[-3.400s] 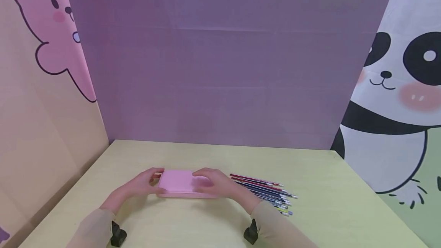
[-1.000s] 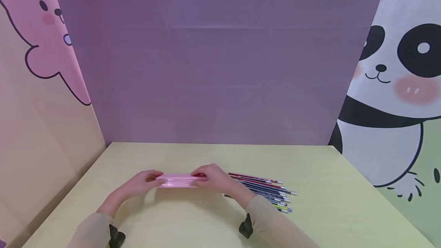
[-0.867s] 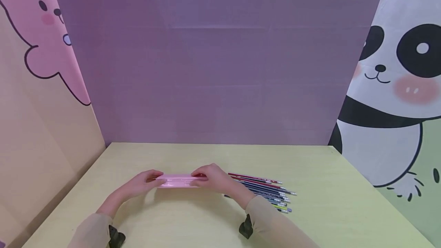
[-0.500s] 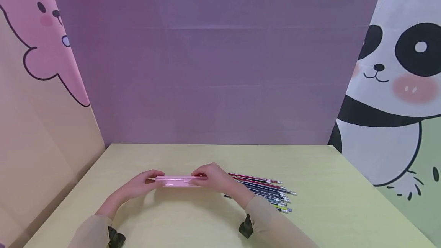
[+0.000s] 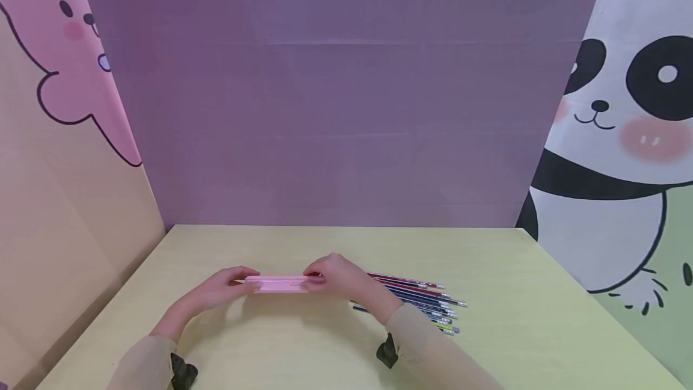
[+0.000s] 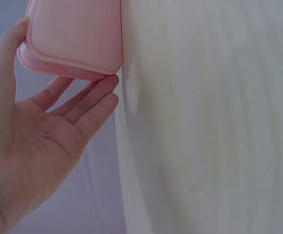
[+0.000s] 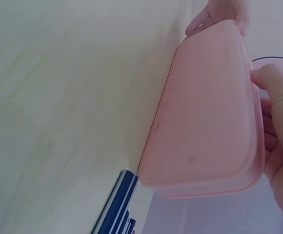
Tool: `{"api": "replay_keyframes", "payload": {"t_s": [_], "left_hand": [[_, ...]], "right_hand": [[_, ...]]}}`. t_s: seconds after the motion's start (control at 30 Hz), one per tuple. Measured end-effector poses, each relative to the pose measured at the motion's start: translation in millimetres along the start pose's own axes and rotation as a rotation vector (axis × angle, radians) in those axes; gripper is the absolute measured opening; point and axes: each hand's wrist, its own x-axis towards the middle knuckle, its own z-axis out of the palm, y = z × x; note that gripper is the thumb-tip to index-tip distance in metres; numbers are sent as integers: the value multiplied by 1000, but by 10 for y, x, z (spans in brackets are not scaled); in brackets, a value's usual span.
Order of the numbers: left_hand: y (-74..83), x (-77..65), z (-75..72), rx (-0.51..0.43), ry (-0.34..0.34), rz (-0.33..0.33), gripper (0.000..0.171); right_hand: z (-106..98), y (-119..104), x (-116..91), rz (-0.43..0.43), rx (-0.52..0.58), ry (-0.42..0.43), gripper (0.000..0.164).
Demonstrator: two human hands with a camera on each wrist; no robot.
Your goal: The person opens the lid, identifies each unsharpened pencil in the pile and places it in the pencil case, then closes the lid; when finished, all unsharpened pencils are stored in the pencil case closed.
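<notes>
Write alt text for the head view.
A left hand and right hand grip a pink box between them. Pencils lie to the right on a pale table, partly hidden by the right arm.

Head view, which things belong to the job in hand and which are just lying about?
Belongs: pink plastic box, held by the left hand and right hand; probably the pencils beside it.
Just there: purple backdrop, panda picture, pink cartoon picture.
</notes>
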Motion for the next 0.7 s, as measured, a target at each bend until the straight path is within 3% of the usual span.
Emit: {"api": "replay_keyframes", "payload": {"t_s": [0.13, 0.4, 0.57, 0.7], "left_hand": [[20, -6, -8, 10, -3, 8, 48], [28, -6, -3, -11, -17, 28, 46], [42, 1, 6, -17, -7, 12, 46], [49, -1, 7, -8, -3, -9, 46]], "right_hand": [[-12, 1, 0, -70, -37, 28, 17], [63, 8, -16, -205, -216, 144, 17], [73, 4, -22, -220, -213, 212, 16], [93, 30, -22, -190, -181, 199, 19]]}}
